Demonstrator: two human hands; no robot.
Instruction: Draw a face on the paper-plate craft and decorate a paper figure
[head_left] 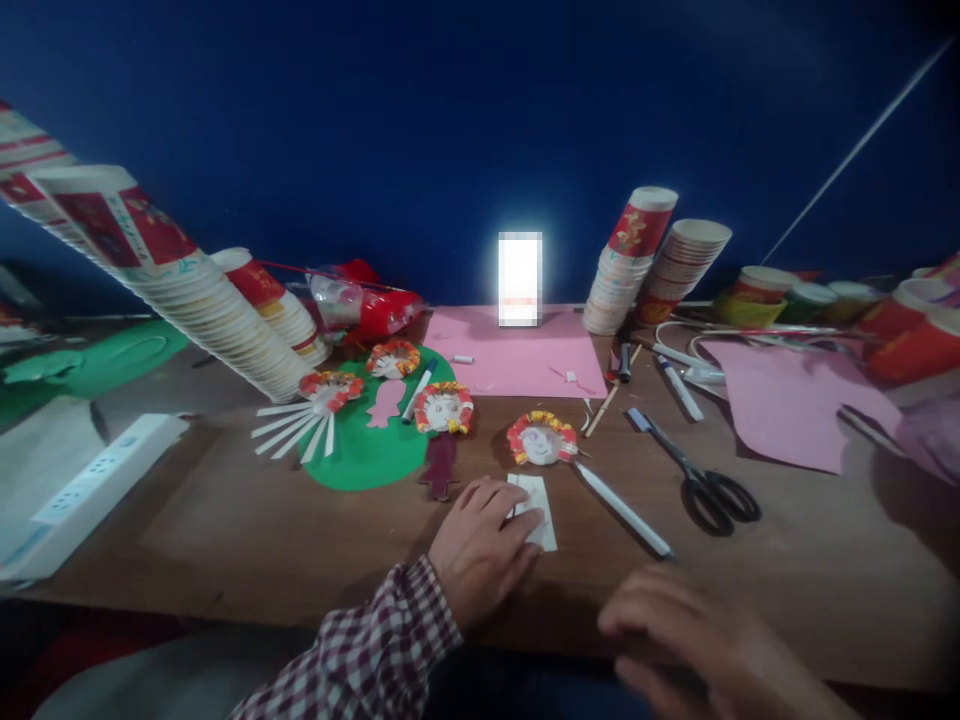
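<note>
My left hand lies over a small white paper strip near the table's front edge, its fingers stretched out and resting on it. Blurred by motion, my right hand hangs in the air at the front, thumb apart from the fingers and nothing visible between them. Just beyond the strip sits a small paper lion face with a red and yellow curled mane. A white marker slants from beside it towards my right hand. To the right lie black-handled scissors.
A green paper sheet at left carries another lion face, a pink paper cutout and a pen. Stacked paper cups lean at left. Pink paper lies behind, below a bright phone. A power strip occupies the far left.
</note>
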